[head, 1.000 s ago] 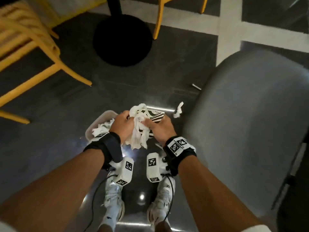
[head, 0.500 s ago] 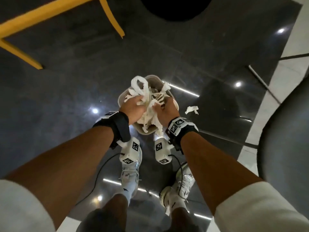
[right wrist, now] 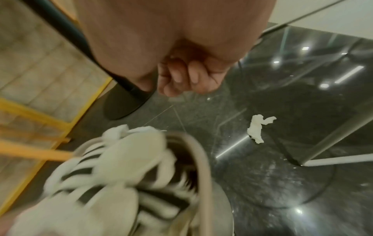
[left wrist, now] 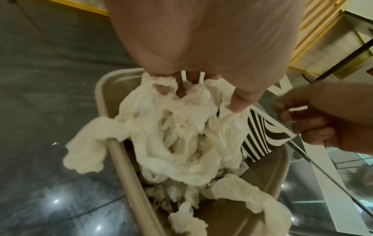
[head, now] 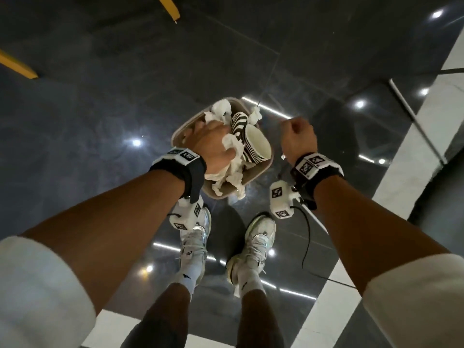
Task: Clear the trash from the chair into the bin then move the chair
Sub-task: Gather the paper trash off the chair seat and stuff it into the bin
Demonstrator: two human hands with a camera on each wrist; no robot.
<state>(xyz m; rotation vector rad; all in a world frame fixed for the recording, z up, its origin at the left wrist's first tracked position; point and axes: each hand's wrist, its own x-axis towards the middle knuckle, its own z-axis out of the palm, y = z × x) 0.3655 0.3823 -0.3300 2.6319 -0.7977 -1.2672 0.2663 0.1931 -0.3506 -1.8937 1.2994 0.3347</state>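
White crumpled tissue (left wrist: pixel 181 140), soft, almost weightless and compressible, overfills the beige bin (left wrist: pixel 124 167) beside a striped paper cup (head: pixel 256 144). The left hand (head: pixel 213 144) clutches the wad, fingers curled into it. The right hand (head: pixel 297 136) hangs beside the bin, curled and empty. A stray scrap (right wrist: pixel 257 128) on the floor probably calls for a fingertip pinch.

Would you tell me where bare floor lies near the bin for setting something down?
Free: dark floor left of the bin, out to the yellow chair legs. Crowded: the bin itself, stuffed with tissue and cup; a tissue scrap lies right of it; shoes nearside.
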